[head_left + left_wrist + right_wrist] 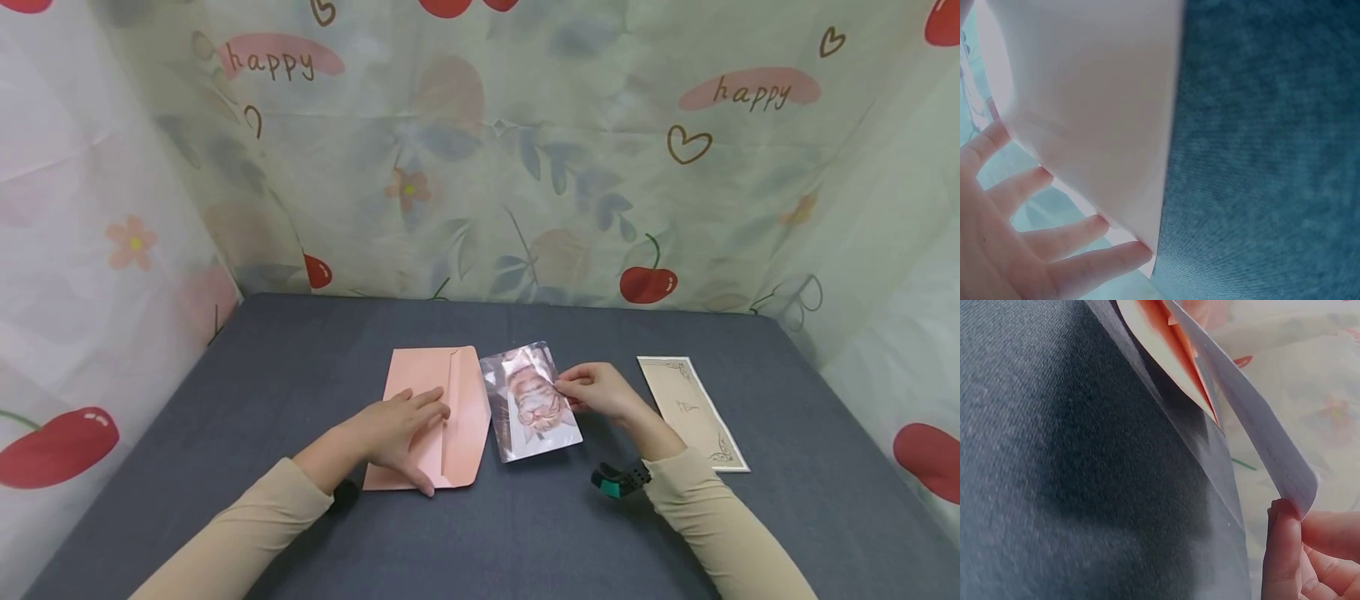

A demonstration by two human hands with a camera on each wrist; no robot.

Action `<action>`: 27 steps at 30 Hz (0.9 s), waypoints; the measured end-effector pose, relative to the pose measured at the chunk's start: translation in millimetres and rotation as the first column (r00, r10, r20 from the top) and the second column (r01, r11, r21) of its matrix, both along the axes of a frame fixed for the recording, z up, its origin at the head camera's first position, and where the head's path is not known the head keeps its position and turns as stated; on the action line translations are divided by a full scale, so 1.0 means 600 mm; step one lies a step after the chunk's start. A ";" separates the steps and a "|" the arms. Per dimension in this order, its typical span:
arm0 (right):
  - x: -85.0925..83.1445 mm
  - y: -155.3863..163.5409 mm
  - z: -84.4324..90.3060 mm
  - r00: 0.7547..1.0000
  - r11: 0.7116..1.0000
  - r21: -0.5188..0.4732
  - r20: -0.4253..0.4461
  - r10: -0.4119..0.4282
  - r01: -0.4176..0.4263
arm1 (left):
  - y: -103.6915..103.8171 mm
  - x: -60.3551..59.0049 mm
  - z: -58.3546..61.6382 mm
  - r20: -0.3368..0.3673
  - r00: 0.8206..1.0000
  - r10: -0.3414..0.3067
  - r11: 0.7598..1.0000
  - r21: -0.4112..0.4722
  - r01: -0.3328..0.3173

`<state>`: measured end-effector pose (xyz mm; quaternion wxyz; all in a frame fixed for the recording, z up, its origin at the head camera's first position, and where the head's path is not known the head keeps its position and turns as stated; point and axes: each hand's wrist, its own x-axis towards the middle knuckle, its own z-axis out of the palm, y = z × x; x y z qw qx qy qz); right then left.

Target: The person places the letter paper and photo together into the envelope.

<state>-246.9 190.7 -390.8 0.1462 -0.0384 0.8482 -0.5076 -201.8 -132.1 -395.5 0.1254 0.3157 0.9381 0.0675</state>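
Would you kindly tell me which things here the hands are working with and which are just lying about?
In use:
- pink envelope, under the flat left hand
- photo, edge pinched by the right hand

Lying about:
- cream card, untouched, right of the photo

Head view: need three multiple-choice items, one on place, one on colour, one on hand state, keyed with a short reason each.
1. Where does the beige card lie relative to the photo?
A. Under it
B. To its right, apart from it
C. On the envelope

2. What colour is the envelope?
A. Pink
B. Blue
C. Green

3. What is the right hand doing?
A. Resting flat on the table
B. Holding the beige card
C. Pinching the photo's edge

Answers:
1. B: the card lies on the grey table past the right hand, not touching the photo.
2. A: the envelope under the left hand is plainly pink.
3. C: the fingertips nip the photo's raised edge in the right wrist view.
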 end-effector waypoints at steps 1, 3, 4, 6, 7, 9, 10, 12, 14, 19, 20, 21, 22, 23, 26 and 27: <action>0.000 -0.002 -0.001 1.000 1.000 -0.001 -0.002 0.004 -0.004 | 0.000 0.000 0.000 0.000 1.000 0.001 1.000 -0.002 -0.001; 0.000 -0.006 -0.003 1.000 1.000 -0.004 -0.001 0.002 -0.002 | 0.000 0.000 0.000 0.000 1.000 0.002 1.000 -0.003 -0.002; 0.000 -0.008 -0.004 1.000 1.000 -0.006 -0.001 0.003 -0.003 | 0.000 0.000 0.000 0.001 1.000 0.002 1.000 -0.002 -0.002; 0.000 -0.012 -0.006 1.000 1.000 -0.015 0.000 0.001 -0.001 | 0.000 0.000 0.000 0.006 1.000 0.006 1.000 -0.005 -0.006; 0.000 -0.015 -0.006 1.000 1.000 -0.015 -0.001 0.002 -0.002 | 0.000 0.000 0.001 0.008 1.000 0.007 1.000 -0.007 -0.007; 0.000 -0.019 -0.007 1.000 1.000 -0.019 -0.001 0.002 -0.002 | 0.000 0.000 0.002 0.011 1.000 0.008 1.000 -0.005 -0.008; 0.000 -0.021 -0.008 1.000 1.000 -0.016 -0.002 0.001 -0.001 | 0.000 0.000 0.002 0.012 1.000 0.007 1.000 -0.004 -0.007; 0.000 -0.026 -0.008 1.000 1.000 -0.010 -0.004 -0.001 0.001 | 0.001 0.000 0.003 0.016 1.000 0.007 1.000 -0.006 -0.007; -0.001 -0.029 -0.010 1.000 1.000 -0.012 -0.001 -0.004 0.004 | 0.001 0.000 0.003 0.017 1.000 0.006 1.000 -0.003 -0.006; -0.002 -0.035 -0.014 1.000 1.000 -0.029 0.012 -0.007 0.007 | 0.000 0.001 0.001 0.020 1.000 0.011 1.000 -0.011 -0.011; -0.002 -0.036 -0.015 1.000 1.000 -0.029 0.015 -0.007 0.007 | 0.000 0.001 0.001 0.019 1.000 0.011 1.000 -0.012 -0.011; -0.003 -0.036 -0.015 1.000 1.000 -0.030 0.016 -0.007 0.007 | 0.000 0.001 0.001 0.020 1.000 0.012 1.000 -0.013 -0.012; -0.003 -0.037 -0.016 1.000 1.000 -0.029 0.017 -0.009 0.009 | 0.000 0.001 0.000 0.020 1.000 0.013 1.000 -0.015 -0.012; -0.004 -0.038 -0.017 1.000 1.000 -0.028 0.019 -0.011 0.012 | 0.000 0.000 0.000 0.021 1.000 0.013 1.000 -0.015 -0.013; -0.005 -0.042 -0.019 1.000 1.000 -0.024 0.024 -0.018 0.019 | 0.000 0.000 0.000 0.018 1.000 0.011 1.000 -0.018 -0.010; -0.005 -0.043 -0.019 0.999 0.999 -0.025 0.026 -0.021 0.021 | 0.000 -0.001 0.000 0.017 1.000 0.010 1.000 -0.019 -0.010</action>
